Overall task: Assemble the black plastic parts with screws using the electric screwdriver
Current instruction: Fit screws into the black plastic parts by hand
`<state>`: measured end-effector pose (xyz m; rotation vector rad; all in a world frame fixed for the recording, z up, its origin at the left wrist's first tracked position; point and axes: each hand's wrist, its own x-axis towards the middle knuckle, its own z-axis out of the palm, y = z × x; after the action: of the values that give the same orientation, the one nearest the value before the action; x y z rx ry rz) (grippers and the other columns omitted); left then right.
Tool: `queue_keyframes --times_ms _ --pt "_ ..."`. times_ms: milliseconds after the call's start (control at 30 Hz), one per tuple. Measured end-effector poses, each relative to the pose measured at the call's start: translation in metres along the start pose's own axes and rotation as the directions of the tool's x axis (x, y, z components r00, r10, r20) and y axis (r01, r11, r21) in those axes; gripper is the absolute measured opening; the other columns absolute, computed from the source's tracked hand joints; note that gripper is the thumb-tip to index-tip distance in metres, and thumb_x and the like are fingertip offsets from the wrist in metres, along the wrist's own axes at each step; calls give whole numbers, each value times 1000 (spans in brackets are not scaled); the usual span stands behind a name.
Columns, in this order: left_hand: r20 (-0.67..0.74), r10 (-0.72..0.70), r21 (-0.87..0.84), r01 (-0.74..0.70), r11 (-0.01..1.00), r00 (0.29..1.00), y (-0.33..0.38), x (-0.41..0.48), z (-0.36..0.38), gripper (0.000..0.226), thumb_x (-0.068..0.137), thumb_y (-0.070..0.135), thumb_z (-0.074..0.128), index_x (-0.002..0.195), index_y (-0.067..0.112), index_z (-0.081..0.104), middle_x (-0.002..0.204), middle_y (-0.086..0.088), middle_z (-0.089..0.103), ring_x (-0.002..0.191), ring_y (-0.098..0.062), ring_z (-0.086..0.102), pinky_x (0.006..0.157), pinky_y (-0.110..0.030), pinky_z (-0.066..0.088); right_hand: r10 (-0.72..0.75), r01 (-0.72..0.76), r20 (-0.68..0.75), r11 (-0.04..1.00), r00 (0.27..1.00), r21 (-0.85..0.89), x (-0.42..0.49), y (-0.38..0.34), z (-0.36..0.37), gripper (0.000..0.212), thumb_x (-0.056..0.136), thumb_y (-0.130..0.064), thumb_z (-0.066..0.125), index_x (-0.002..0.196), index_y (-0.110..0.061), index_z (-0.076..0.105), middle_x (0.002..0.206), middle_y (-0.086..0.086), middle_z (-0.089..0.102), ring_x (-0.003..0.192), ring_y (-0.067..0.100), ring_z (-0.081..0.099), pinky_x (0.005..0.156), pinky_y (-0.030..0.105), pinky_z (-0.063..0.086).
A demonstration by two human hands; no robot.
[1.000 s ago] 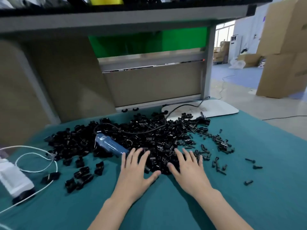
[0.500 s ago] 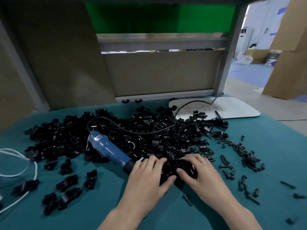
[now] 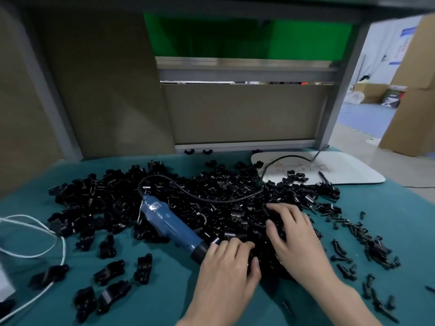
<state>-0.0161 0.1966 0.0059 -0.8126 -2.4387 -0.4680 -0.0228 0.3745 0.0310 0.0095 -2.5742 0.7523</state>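
Parts pile [image 3: 211,196] covers the bench [image 3: 164,290], driver [image 3: 169,222] on top.
Right grip [image 3: 296,241] rests loose on the near edge, left grip [image 3: 228,267] curled in, can't tell if holding. Rummaging might snag the cord [image 3: 223,202] or scatter screws [image 3: 353,229].

The left hand [image 3: 227,269] and right hand [image 3: 297,243] rest on the black parts pile [image 3: 113,201] beside the electric screwdriver [image 3: 168,223].

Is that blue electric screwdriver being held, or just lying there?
Lying there. The blue electric screwdriver rests on its side against the pile of black parts; the left hand is beside its black tip, not round it.
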Motion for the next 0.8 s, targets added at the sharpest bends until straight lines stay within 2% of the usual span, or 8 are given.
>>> queue_keyframes --times_ms 133,267,367,433,500,600,700,800 --pt "16 1 -25 -1 1000 1000 -1 2 2 31 86 41 51 100 26 75 84 13 65 72 -7 62 70 -23 53 -21 27 111 998 994 -49 79 -21 20 45 104 -31 51 148 -26 47 146 -1 50 134 22 41 109 36 37" --pt "29 3 -31 -2 1000 1000 -3 3 5 30 81 43 54 96 29 76 79 12 63 68 -7 60 67 -22 52 12 16 298 996 955 -92 152 -42 50 62 104 -36 51 161 -26 27 163 8 32 148 35 29 117 45 33" --pt "26 3 -51 -2 999 1000 -6 4 9 28 76 43 54 90 32 76 74 12 62 65 -8 60 62 -20 50 37 11 425 994 905 -109 186 -50 75 72 104 -42 53 164 -32 14 172 5 9 158 34 7 127 50 15" --pt "3 -6 -68 7 998 1000 -7 7 12 26 72 42 55 84 32 76 71 11 62 61 -8 59 59 -19 48 62 4 508 992 859 -128 196 -50 91 72 104 -43 53 164 -35 13 173 4 3 159 33 3 127 52 5" --pt "-16 -17 -73 16 997 1000 -8 9 14 24 69 40 56 79 31 76 67 10 61 58 -9 57 58 -21 45 84 0 542 988 836 -153 197 -49 104 65 104 -44 52 161 -36 23 172 3 13 156 32 19 125 53 2" --pt "-3 -21 -53 21 998 1000 -6 9 14 23 68 40 57 77 30 75 65 9 59 59 -11 57 57 -22 46 69 9 433 985 899 -175 189 -47 111 44 105 -41 49 148 -34 43 160 6 35 136 34 48 121 47 19" --pt "44 -25 -39 27 999 999 -4 6 10 26 72 45 57 82 31 76 67 11 58 62 -10 58 61 -21 48 41 7 382 992 923 -124 183 -45 106 31 106 -37 50 135 -29 50 144 7 44 115 34 58 101 38 40" --pt "44 -2 -37 3 999 999 -5 3 8 27 76 47 57 86 31 76 71 12 60 66 -9 59 66 -21 51 44 1 388 993 920 -116 176 -46 100 25 104 -39 53 127 -29 49 133 5 45 103 35 59 81 34 43"
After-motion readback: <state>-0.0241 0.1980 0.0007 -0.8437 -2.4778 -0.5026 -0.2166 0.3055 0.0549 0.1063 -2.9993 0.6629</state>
